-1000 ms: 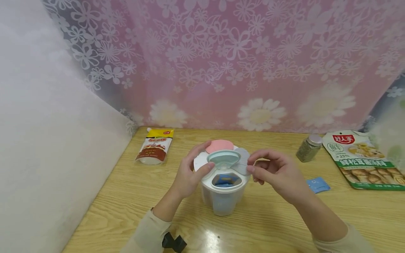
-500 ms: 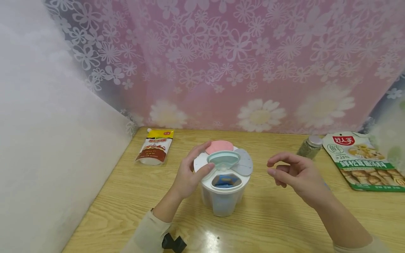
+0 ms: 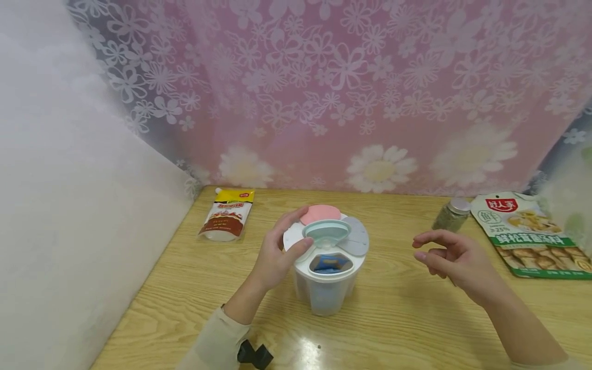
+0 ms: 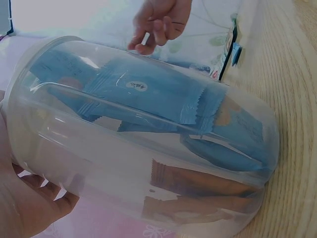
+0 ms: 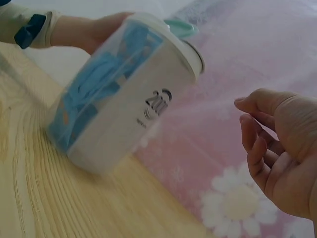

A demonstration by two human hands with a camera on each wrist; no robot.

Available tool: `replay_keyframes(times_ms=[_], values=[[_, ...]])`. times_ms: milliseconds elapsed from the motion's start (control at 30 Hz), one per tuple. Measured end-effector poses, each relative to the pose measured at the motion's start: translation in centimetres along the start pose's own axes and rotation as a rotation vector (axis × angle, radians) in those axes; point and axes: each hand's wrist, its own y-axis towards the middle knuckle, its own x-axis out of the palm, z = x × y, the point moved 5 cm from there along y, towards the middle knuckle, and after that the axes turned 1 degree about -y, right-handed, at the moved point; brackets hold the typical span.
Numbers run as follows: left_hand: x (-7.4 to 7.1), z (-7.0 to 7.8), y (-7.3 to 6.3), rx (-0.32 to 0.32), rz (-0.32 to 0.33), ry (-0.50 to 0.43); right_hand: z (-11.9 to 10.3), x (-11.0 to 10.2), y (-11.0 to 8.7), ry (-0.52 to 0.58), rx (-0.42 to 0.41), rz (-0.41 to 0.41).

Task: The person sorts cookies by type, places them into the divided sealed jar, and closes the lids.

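A clear divided storage canister (image 3: 326, 298) stands upright on the table, its round white lid carrying pink, grey and mint flaps. The mint flap (image 3: 327, 232) is raised, and blue sachets (image 3: 329, 264) show through the opening below it. My left hand (image 3: 279, 252) grips the lid's left side, thumb on top and fingers round the far edge. Blue and brown sachets (image 4: 198, 181) fill separate compartments in the left wrist view. Off to the canister's right, my right hand (image 3: 455, 262) hovers with loosely bent fingers, nothing between them. A loose blue sachet (image 4: 236, 53) lies on the table, hidden in the head view.
A yellow, white and brown pouch (image 3: 227, 215) lies at the back left. Toward the back right are a jar of dried herbs (image 3: 451, 216) with a silver cap and a green-and-white mushroom packet (image 3: 532, 234). A flowered curtain (image 3: 296, 103) hangs behind the table.
My right hand has left the grey flap and moved right, over where the loose blue sachet was visible. The left hand and the canister have stayed put.
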Motion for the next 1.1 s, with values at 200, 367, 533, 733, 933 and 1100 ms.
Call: replay_keyframes(times_ms=[200,367,533,733,933,1100], values=[[0.0,-0.1,-0.1,-0.004,-0.002,0.001,2.2,-2.2,-1.0,-0.063,0.057,-0.053],[0.0,0.0,0.0,-0.003,-0.005,0.002,3.7,-4.2,-1.9,-0.141,0.106,-0.053],[0.1,0.0,0.0,-0.01,-0.005,0.011,5.2,-5.8,-2.6,-0.135,0.141,-0.061],[0.0,0.0,0.1,-0.006,-0.001,0.023,7.0,-7.3,-3.0,-0.125,0.132,-0.129],[0.0,0.0,0.2,-0.002,0.0,0.02,8.6,-8.7,-3.6,-0.177,0.155,-0.124],[-0.1,-0.1,0.2,-0.005,0.005,0.006,10.1,-10.0,-4.1,-0.235,0.195,-0.094]])
